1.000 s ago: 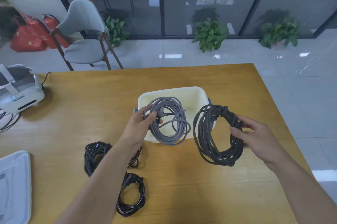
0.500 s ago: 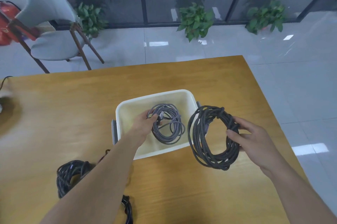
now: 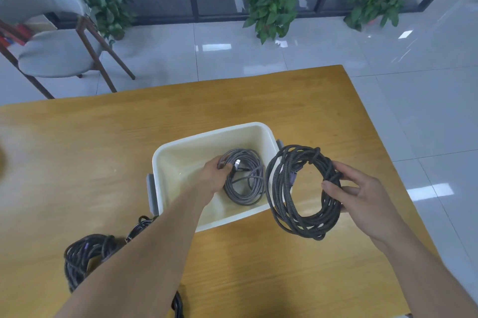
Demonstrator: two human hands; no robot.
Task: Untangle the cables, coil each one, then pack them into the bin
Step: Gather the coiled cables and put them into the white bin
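A cream plastic bin [image 3: 181, 152] stands on the wooden table [image 3: 103, 141]. Inside it lies a coiled grey cable [image 3: 245, 183], and my left hand [image 3: 214, 175] reaches into the bin and grips the coil's left side. My right hand [image 3: 357, 196] holds a larger coiled black braided cable [image 3: 292, 209] just right of the bin, above the table. Another black coil [image 3: 85, 253] lies on the table at the lower left, partly hidden by my left forearm. A bit of a further black cable [image 3: 177, 303] shows at the bottom edge.
The table's right edge runs close beside my right hand, with tiled floor beyond. A grey chair [image 3: 51, 53] stands past the table's far left corner. Potted plants [image 3: 271, 12] line the glass wall at the back.
My left hand has lowered the grey coil from above the bin's rim down into the bin. The view has tilted down and shifted right. My right hand still holds the black coil.
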